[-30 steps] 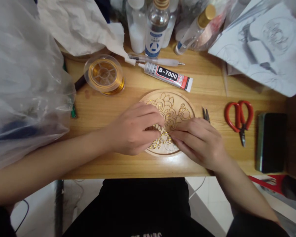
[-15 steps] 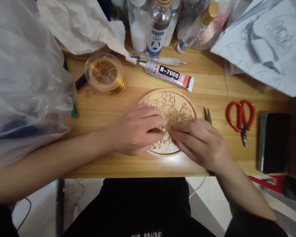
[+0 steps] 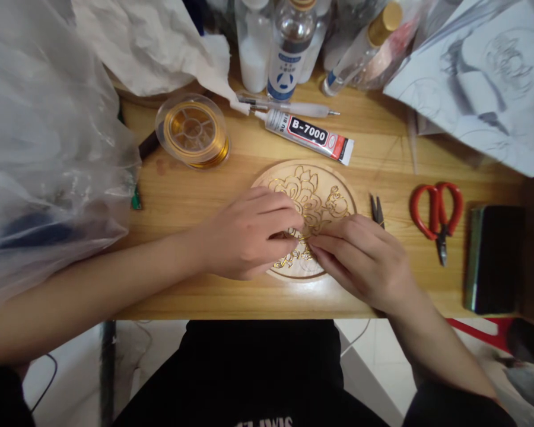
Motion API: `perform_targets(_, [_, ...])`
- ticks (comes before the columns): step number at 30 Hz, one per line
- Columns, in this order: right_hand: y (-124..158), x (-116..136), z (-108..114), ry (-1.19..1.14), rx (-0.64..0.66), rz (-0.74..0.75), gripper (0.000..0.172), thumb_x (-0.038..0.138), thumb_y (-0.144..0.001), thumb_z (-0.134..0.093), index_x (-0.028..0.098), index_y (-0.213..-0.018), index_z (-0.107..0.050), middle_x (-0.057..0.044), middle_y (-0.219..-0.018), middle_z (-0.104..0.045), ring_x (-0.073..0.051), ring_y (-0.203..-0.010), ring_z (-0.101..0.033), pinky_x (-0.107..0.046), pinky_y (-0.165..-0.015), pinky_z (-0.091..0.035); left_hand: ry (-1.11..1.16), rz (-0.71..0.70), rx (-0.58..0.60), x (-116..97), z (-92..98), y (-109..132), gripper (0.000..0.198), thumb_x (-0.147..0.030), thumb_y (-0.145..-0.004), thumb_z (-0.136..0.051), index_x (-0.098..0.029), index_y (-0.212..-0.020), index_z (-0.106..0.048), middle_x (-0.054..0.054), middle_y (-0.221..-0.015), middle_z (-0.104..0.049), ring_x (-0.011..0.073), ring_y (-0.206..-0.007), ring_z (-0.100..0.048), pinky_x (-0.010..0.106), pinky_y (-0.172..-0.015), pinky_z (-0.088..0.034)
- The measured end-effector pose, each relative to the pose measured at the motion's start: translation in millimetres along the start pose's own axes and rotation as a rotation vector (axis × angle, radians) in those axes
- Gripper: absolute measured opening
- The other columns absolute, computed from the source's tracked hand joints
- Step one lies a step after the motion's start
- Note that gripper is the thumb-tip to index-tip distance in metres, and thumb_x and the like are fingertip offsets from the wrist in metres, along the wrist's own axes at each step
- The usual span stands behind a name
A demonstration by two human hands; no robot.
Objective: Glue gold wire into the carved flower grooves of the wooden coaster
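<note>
A round wooden plaque lies on the table, bearing a flower design in thin gold wire. My left hand rests over its left side, thumb and fingertips pinched near the lower middle of the design. From the right, my right hand meets it there, its fingers closed on a short bit of gold wire at the plaque. The two sets of fingertips are a small gap apart. What my left fingertips hold is too small to make out. Both hands hide parts of the plaque.
Behind the plaque lie a B-7000 glue tube, a pen and a spool of gold wire. Tweezers, red-handled pliers and a dark phone-like box are rightward. Bottles stand behind; a plastic bag is left.
The whole view has shifted slightly, so the table's things sit a little further right. Both hands keep nearly the same place and grip on the plaque.
</note>
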State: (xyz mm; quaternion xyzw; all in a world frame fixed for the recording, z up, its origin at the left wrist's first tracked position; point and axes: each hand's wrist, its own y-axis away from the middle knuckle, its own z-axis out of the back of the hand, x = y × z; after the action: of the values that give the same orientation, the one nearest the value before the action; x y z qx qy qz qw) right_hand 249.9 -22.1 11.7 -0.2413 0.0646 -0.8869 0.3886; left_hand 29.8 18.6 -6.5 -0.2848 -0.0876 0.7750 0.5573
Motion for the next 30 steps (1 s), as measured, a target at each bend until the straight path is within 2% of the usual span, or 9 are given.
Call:
perform_targets(8, [2.6, -2.7, 3.5, -0.049, -0.035, -0.014, 0.014, 0.01, -0.079, -0.063, 0.015, -0.092, -0.062, -0.007, -0.083, -0.065, -0.018, -0.076, -0.06, -0.033, -0.066, -0.051, 0.037, 0.026, -0.077, -0.2, 1.6, -0.4, 0.014, -0.008, -0.08, -0.05, -0.013, -0.086, -0.061, 0.008, -0.089, -0.065, 0.0206, -0.088, -0.055, 0.036, -0.076, -0.047])
perform_targets(14, [-3.6, 1.8, 10.1, -0.148, -0.132, -0.029, 0.013, 0.011, -0.08, -0.061, 0.018, -0.091, -0.062, -0.005, -0.081, -0.064, -0.015, -0.074, -0.061, -0.031, -0.064, -0.052, -0.118, 0.0, -0.137, -3.0, -1.4, 0.8, 0.011, -0.023, -0.083, -0.057, -0.015, -0.09, -0.06, 0.004, -0.084, -0.065, 0.0199, -0.082, -0.056, 0.035, -0.074, -0.044])
perform_targets(20, [-16.6, 16.4, 17.0, -0.065, -0.135, -0.005, 0.008, 0.01, -0.08, -0.061, 0.015, -0.087, -0.062, -0.007, -0.078, -0.064, -0.015, -0.072, -0.06, -0.03, -0.063, -0.052, -0.162, -0.018, -0.17, -6.5, -0.2, 0.2, 0.01, -0.024, -0.083, -0.056, -0.016, -0.078, -0.061, 0.002, -0.074, -0.064, 0.0167, -0.074, -0.054, 0.032, -0.069, -0.042])
perform_targets(26, [-23.7, 23.3, 16.1, 0.014, -0.144, 0.004, 0.009, 0.011, -0.079, -0.06, 0.014, -0.087, -0.064, -0.005, -0.075, -0.064, -0.016, -0.07, -0.06, -0.03, -0.062, -0.05, -0.203, 0.038, -0.264, -6.5, -0.3, 0.9, 0.019, -0.023, -0.085, -0.053, -0.018, -0.067, -0.059, 0.001, -0.068, -0.061, 0.0142, -0.067, -0.051, 0.031, -0.065, -0.037])
perform_targets(30, [-25.3, 25.5, 16.0, 0.031, -0.145, 0.016, 0.009, 0.011, -0.08, -0.06, 0.015, -0.086, -0.065, -0.005, -0.074, -0.064, -0.016, -0.069, -0.059, -0.03, -0.061, -0.05, -0.21, 0.07, -0.267, -6.6, -0.8, 1.0, 0.022, -0.025, -0.085, -0.052, -0.018, -0.066, -0.059, 0.001, -0.066, -0.06, 0.0144, -0.066, -0.05, 0.031, -0.064, -0.036])
